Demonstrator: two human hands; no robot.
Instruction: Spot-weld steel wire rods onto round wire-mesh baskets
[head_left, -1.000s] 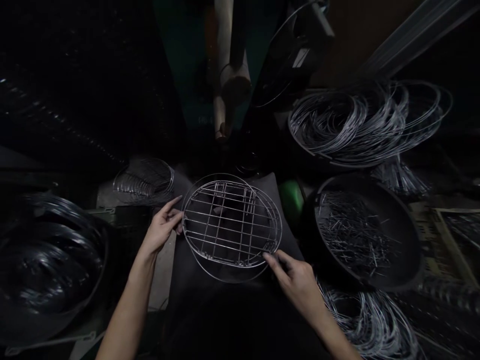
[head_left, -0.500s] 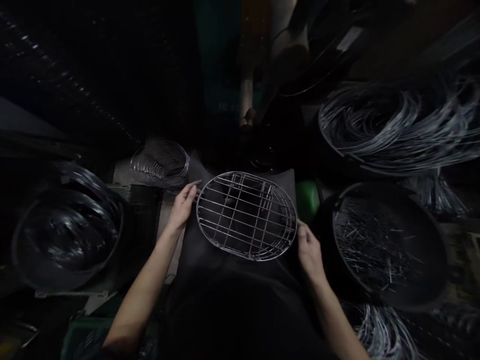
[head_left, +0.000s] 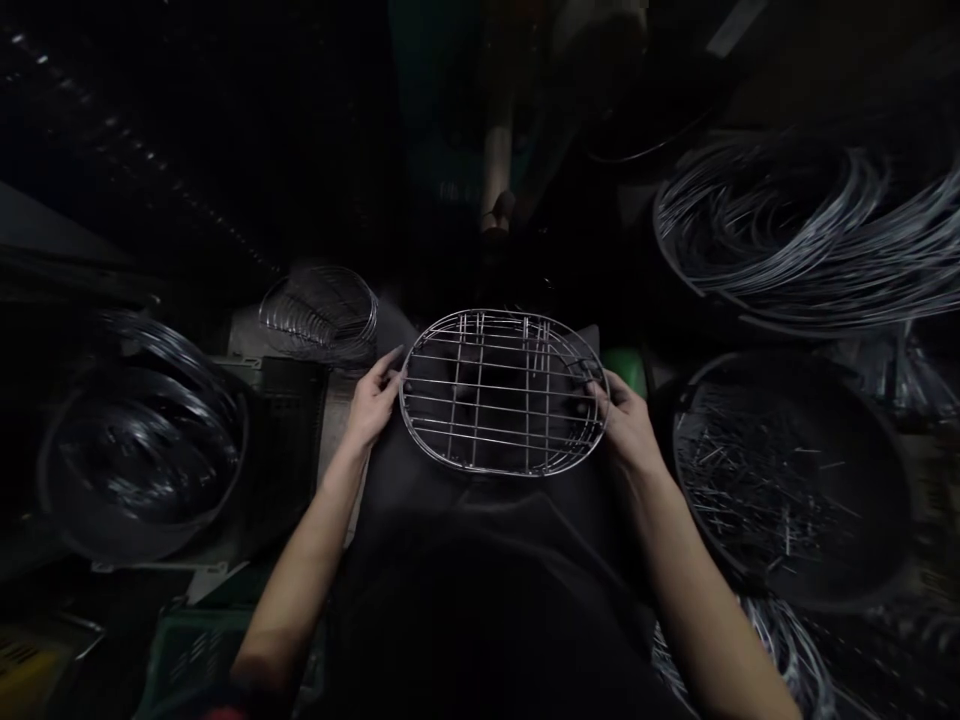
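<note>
An oval metal wire rack (head_left: 502, 389) with straight cross bars is held up in front of my body, level between both hands. At its left end, my left hand (head_left: 375, 400) is closed on the rim, thumb and fingers around the wire. My right hand (head_left: 624, 415) grips the opposite end, and its fingertips show through the bars. Dark cloth over my lap (head_left: 495, 530) lies beneath the rack.
On the left are a stack of wire racks (head_left: 319, 310) and a tub of shiny coiled wire (head_left: 150, 440). To the right stand a basin of long bent wires (head_left: 780, 240) and a basin of short metal rods (head_left: 757, 470). A green crate (head_left: 191, 650) sits at lower left.
The rack has moved up and slightly right in the view, and its tilt has levelled out. My right hand has come further around its end. Both hands still hold it.
</note>
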